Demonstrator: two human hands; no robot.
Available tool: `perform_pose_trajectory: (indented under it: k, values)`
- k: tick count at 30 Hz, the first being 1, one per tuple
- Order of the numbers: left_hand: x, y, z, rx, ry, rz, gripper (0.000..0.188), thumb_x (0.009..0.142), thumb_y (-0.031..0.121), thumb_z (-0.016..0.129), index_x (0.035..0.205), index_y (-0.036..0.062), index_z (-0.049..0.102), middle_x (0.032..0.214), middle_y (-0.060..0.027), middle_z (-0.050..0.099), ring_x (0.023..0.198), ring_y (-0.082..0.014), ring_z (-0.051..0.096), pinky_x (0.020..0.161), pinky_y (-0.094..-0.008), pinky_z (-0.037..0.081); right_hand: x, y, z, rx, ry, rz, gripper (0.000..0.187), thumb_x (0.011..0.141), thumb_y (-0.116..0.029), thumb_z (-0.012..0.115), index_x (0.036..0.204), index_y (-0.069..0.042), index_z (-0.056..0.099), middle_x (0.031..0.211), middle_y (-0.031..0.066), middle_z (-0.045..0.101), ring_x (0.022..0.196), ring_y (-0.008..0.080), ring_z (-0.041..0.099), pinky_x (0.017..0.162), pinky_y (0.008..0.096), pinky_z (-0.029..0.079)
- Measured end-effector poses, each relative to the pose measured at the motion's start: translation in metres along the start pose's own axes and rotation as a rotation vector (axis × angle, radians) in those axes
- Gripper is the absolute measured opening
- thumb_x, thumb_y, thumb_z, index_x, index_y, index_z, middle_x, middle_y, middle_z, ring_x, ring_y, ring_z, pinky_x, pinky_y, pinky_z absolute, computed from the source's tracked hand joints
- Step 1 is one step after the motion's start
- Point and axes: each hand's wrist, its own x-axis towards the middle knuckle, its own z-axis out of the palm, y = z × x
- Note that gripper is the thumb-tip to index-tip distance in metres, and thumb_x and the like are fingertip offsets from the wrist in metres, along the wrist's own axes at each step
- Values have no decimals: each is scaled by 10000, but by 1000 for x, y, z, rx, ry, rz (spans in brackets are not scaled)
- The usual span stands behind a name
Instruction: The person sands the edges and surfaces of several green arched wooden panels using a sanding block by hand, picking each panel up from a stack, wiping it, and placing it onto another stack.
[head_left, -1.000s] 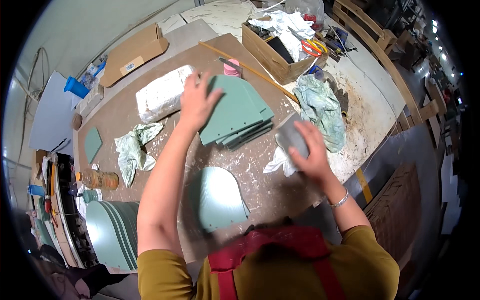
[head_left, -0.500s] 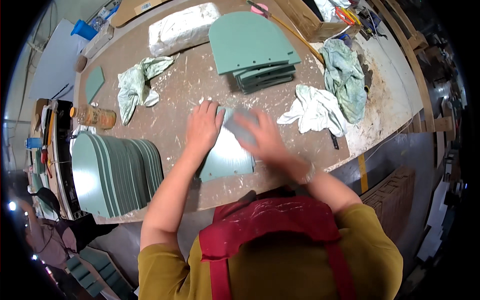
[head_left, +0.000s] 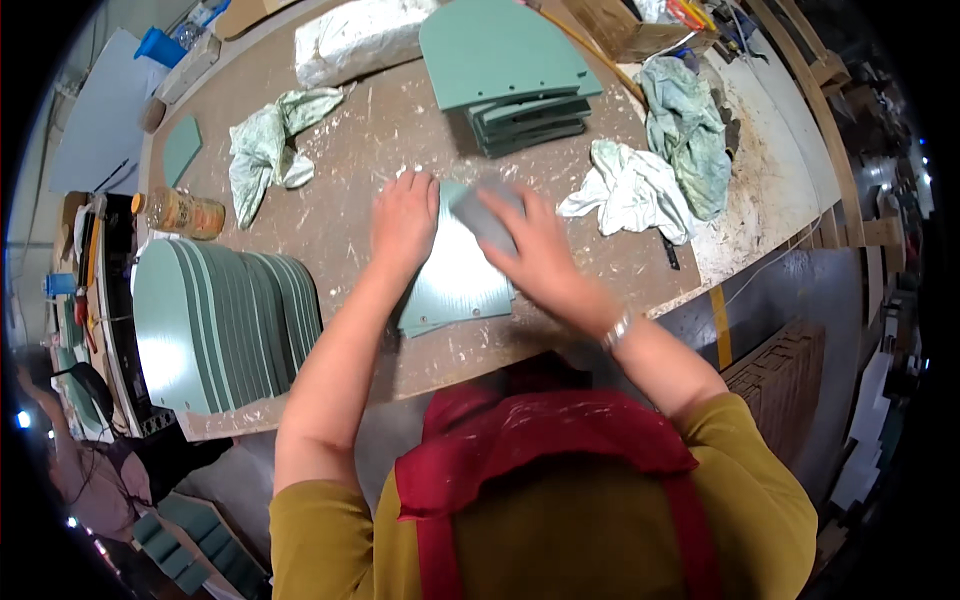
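A green arch-shaped panel (head_left: pixel 460 285) lies flat on the brown workbench (head_left: pixel 350 130) right in front of me. My left hand (head_left: pixel 404 216) presses flat on the panel's left upper edge, fingers spread. My right hand (head_left: pixel 532 245) grips a grey sanding block (head_left: pixel 483 212) and holds it against the panel's upper part. A stack of the same green panels (head_left: pixel 505 65) sits farther back on the bench. More green panels (head_left: pixel 225 320) lean in a row at the bench's left end.
A crumpled greenish rag (head_left: pixel 265 150) lies at the left, a white rag (head_left: pixel 630 190) and a green-stained cloth (head_left: pixel 690 130) at the right. A white wrapped bundle (head_left: pixel 355 40) rests at the back. A jar (head_left: pixel 185 212) stands near the left edge. The bench's front edge runs close to my body.
One second ago my left hand reached to the far stack; since then a panel came to lie before me, and both hands now rest on it, the right with the grey block.
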Motion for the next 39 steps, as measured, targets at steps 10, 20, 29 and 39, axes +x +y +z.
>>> perform_pose_trajectory:
  k: [10,20,29,39]
  values:
    - [-11,5,-10,26,155,62,323,924,225,576,1221,104,611,1201,-111,589,1143,-307,543,949,-465,418,28,6,-23,115,10,93,535,861,-305,691,1349,-119,578,1312,241,522,1188,418,522,1033,453,418]
    - [-115,47,-21,-111,-213,389,583,897,389,636,1396,111,518,1469,-68,491,1341,-297,458,1115,-486,324,82,-67,21,-207,-199,-255,460,849,-295,655,1278,-131,620,1313,233,554,1114,415,589,960,459,485]
    - [-115,53,-24,-84,-140,375,563,920,380,607,1396,95,514,1432,-116,503,1352,-291,432,1114,-500,316,88,-74,30,-195,-154,-268,420,806,-281,676,1203,-142,657,1229,230,587,1111,423,560,944,476,467]
    - [-117,53,-17,-52,-149,344,590,908,395,621,1417,123,497,1473,-54,475,1381,-265,402,1123,-501,307,101,-59,12,-278,-197,-67,499,839,-300,673,1300,-118,614,1324,268,524,1207,437,517,1015,491,438]
